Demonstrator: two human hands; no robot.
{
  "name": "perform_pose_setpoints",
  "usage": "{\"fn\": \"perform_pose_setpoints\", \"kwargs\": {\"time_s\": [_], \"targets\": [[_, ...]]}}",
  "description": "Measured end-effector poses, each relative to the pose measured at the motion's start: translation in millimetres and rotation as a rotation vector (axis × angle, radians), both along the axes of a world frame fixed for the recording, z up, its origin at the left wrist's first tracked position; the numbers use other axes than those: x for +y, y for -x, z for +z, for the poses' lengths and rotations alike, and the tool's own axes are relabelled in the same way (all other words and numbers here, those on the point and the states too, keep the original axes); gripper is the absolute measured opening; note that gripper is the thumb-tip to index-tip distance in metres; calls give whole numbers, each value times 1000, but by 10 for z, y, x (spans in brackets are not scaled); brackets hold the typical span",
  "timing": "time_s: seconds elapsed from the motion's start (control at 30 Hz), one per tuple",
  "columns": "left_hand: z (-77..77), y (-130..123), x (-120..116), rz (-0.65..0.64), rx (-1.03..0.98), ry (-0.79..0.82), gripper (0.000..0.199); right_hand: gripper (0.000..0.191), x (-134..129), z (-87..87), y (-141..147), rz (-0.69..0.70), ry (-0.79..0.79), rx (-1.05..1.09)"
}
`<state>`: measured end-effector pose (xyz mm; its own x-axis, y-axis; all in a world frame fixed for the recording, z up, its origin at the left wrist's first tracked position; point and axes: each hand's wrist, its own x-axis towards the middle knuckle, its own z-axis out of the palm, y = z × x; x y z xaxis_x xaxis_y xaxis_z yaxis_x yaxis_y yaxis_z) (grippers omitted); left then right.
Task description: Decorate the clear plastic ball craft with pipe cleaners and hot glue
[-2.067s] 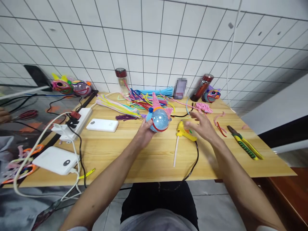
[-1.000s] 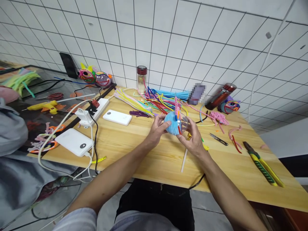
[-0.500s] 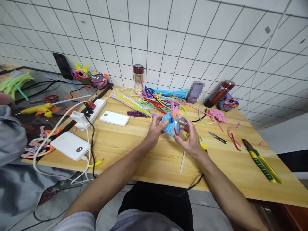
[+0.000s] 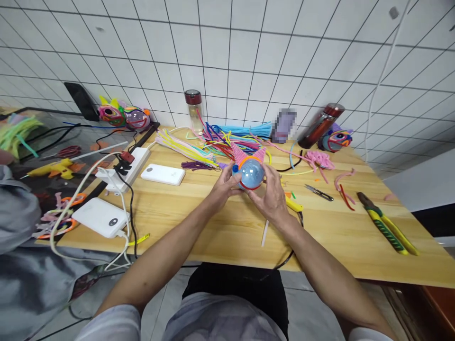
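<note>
Between my hands is a clear plastic ball (image 4: pixel 252 173) trimmed with pipe cleaners: two pink pointed ears, an orange band, a blue knob and a red line low down. My left hand (image 4: pixel 224 185) wraps its left side, and my right hand (image 4: pixel 272 194) closes around its right side. The clear side faces me, held above the wooden table. Just past it lies a heap of coloured pipe cleaners (image 4: pixel 227 142). A yellow glue gun (image 4: pixel 293 204) is partly hidden by my right hand, with a white glue stick (image 4: pixel 265 233) under my wrist.
Thread snips (image 4: pixel 320 192) and green-yellow pliers (image 4: pixel 386 227) lie at the right. A power strip (image 4: pixel 130 168), white power banks (image 4: pixel 162 174) and cables are at the left. A glass bottle (image 4: pixel 194 111) and a red flask (image 4: pixel 323 125) stand by the wall. A person's grey clothing (image 4: pixel 17 213) shows at left.
The ball has been turned in my hands: its blue ridged side faced me before, and now the clear side and both pink ears show. Both hands still hold it.
</note>
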<state>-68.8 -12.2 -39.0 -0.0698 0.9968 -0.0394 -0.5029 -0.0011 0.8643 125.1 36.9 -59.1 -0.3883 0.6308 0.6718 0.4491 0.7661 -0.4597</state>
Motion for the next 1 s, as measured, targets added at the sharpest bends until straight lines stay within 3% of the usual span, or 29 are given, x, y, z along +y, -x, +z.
{"fn": "perform_pose_setpoints", "kwargs": {"time_s": [0.2, 0.37, 0.43, 0.57, 0.67, 0.83, 1.0], "targets": [[-22, 65, 38, -25, -51, 21, 79, 82, -17, 176, -31, 82, 198, 193], [-61, 172, 76, -56, -125, 14, 70, 41, 114, 328, -234, 62, 519, 519], [-97, 193, 99, -51, -145, 22, 70, 35, 172, 344, -298, 45, 620, 576], [-148, 170, 131, -48, -150, 33, 77, 38, 265, 311, -344, 70, 805, 508], [-160, 127, 138, -73, -117, 29, 77, 53, 313, 244, -323, 126, 911, 421], [-179, 78, 148, -112, -50, -2, 72, 81, 321, 124, -210, 217, 943, 390], [-161, 38, 153, -105, -39, -26, 70, 87, 292, 118, -116, 256, 920, 427]]}}
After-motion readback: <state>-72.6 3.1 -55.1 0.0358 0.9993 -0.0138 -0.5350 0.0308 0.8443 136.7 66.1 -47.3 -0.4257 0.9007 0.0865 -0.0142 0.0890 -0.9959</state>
